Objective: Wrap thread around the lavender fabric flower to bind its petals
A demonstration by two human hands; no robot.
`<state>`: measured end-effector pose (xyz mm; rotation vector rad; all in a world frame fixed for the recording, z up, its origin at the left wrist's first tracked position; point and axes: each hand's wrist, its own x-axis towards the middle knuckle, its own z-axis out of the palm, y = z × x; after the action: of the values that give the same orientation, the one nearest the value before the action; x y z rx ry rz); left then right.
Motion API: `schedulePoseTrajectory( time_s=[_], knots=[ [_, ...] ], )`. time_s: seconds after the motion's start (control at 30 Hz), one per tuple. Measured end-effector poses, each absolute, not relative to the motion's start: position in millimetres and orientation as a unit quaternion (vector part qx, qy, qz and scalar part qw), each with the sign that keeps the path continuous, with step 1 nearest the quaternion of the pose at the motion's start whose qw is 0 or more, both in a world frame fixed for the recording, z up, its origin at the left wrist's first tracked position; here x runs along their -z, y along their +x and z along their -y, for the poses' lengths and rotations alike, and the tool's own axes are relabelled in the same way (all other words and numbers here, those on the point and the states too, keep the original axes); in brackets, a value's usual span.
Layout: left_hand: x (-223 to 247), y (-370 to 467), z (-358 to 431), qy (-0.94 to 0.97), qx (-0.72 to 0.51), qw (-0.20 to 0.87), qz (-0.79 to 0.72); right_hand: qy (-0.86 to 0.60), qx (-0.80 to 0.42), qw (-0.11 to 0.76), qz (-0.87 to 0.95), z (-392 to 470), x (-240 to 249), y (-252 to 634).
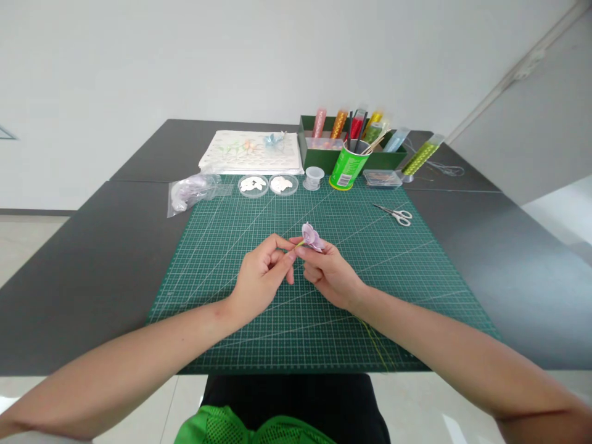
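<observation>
Together, left hand (pixel 259 270) and right hand (pixel 333 271) pinching lilac flower (pixel 311 236), white pieces (pixel 253 184) in dishes (pixel 253 195), sticks (pixel 380 141) in green can (pixel 346 169).

No readable text; one barcode, some blurred print, ruled lines.
Green can (pixel 348 168): white barcode block (pixel 343 180) low on its side, bars visible, digits too small to read; pale print above it, blurred, brand can't be made out. Cutting mat (pixel 208 246): fine white square grid plus longer slanting guide lines; small marks near the edges, too tiny to tell whether figures or letters. Wall (pixel 92 74), far left: pale bluish outline (pixel 6 132) with a pointed end, cut off by the picture border, can't tell whether a sign, no wording legible on the visible part.
</observation>
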<state>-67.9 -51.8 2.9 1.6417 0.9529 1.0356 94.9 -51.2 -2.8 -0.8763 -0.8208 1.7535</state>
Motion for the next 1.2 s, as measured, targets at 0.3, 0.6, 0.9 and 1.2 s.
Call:
schedulePoseTrajectory(
  time_s=[0.3,0.6,0.9,1.2],
  knots=[
    [-7,-68,47,0.63,-0.431,0.55,-0.339,-0.368,-0.715,0.481,0.35,49,-1,100],
    [-9,-69,43,0.597,-0.4,0.614,-0.327,-0.346,-0.724,0.468,0.371,49,-4,104],
    [-8,-71,40,0.559,-0.361,0.677,-0.314,-0.331,-0.731,0.476,0.36,48,-5,108],
    [-4,-72,37,0.571,-0.344,0.682,-0.3,-0.332,-0.719,0.487,0.368,45,-4,111]
  ],
)
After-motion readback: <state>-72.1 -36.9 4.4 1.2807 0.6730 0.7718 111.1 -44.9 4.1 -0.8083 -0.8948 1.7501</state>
